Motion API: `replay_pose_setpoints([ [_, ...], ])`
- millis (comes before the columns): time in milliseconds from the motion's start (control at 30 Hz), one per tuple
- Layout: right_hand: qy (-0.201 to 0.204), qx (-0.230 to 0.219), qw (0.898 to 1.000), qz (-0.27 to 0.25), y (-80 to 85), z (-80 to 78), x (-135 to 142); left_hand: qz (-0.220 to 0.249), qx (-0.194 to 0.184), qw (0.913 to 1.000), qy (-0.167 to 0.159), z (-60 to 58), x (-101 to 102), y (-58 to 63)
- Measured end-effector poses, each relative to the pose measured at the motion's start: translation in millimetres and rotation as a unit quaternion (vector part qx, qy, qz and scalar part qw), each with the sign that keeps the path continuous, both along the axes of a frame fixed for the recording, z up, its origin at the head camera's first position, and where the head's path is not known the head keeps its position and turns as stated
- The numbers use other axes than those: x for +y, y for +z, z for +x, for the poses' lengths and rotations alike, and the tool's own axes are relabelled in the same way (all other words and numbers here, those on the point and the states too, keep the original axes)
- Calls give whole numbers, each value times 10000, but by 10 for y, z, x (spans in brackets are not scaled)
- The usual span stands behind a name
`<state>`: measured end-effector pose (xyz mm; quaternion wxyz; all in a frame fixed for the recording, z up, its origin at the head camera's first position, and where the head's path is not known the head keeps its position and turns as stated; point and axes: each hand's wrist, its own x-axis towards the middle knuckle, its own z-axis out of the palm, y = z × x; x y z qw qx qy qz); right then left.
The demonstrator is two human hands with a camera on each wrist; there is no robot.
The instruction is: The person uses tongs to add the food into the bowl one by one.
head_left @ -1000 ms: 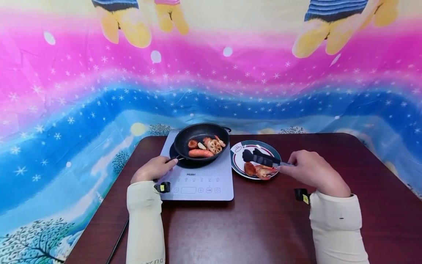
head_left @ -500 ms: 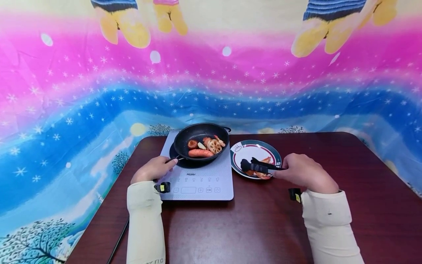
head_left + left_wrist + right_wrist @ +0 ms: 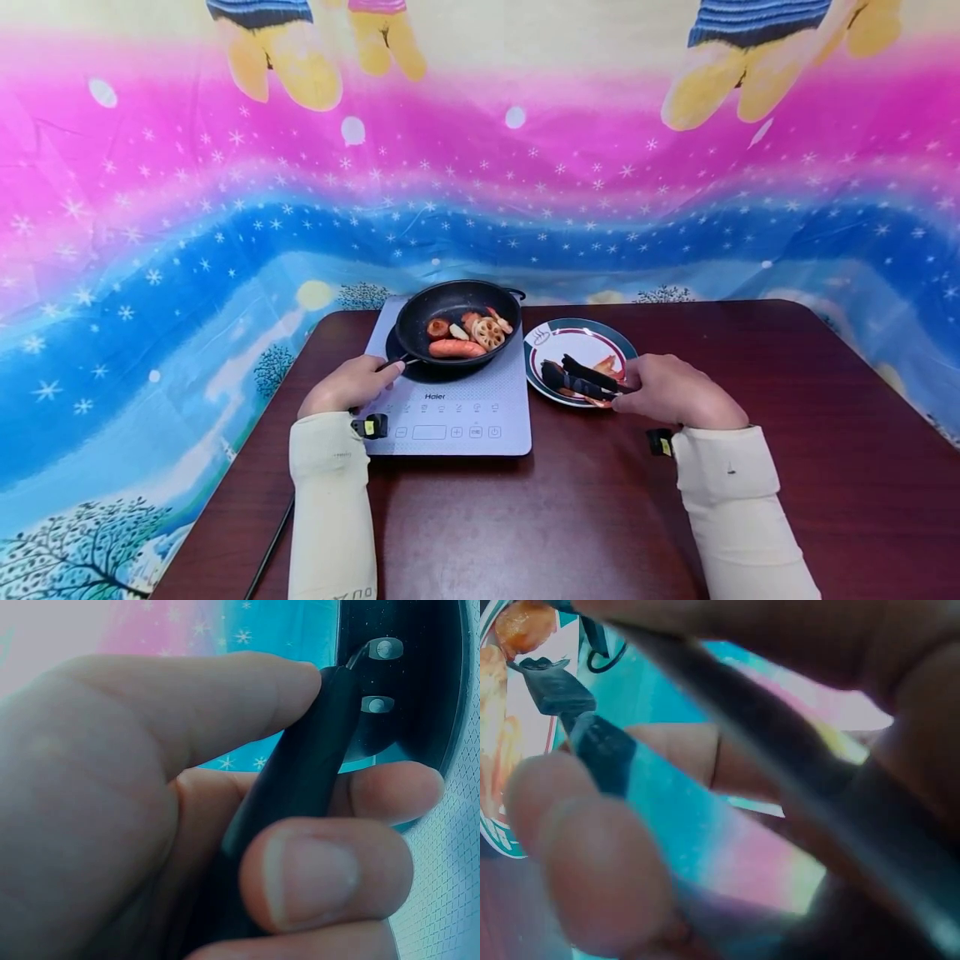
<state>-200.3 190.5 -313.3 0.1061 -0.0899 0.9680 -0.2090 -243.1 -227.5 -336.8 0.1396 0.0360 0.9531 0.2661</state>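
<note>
My left hand (image 3: 348,387) grips the black handle (image 3: 300,765) of a frying pan (image 3: 427,304), fingers curled round it in the left wrist view. In the pan lie a sausage (image 3: 457,348), a lotus root slice (image 3: 488,333), a round brown piece (image 3: 438,327) and other bits. My right hand (image 3: 675,390) holds black-tipped tongs (image 3: 588,379), arms spread apart, low over a green-rimmed plate (image 3: 624,342). A shrimp (image 3: 606,365) shows partly behind the tongs. The right wrist view shows a glossy brown round piece (image 3: 526,626) near one tong tip; whether they touch is unclear.
Beneath the pan sits a white induction cooker (image 3: 450,429) with a control panel. Its cord (image 3: 270,546) runs down the left side of the dark wooden table (image 3: 525,533). A patterned cloth (image 3: 480,192) hangs behind the table's far edge.
My right hand has moved left and slightly down with the tongs, whose tips now cover the brown piece and part of the shrimp. The left hand and pan stay put.
</note>
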Motion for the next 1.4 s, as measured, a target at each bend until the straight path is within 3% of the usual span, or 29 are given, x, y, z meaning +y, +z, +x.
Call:
replay_pose_setpoints([
  [333,483,-44,9980,-414,-65,-72,91,58,-167,9996,232,0,11,3],
  [667,597,119,9968,-513,-47,-85,165,65,-138,9996,256,1,10,-3],
  [833,492,459,9964,-513,4,-50,195,57,-152,9995,262,3,10,-2],
  [1033,121,1226,9915,-429,46,-39,170,84,-177,9995,251,8,14,3],
  [1267,-68,1643,9803,-1097,32,-59,-111,65,-141,9995,268,33,28,16],
  [1400,-81,1618,9753,-1503,-49,-99,-323,94,-142,9994,287,35,33,21],
])
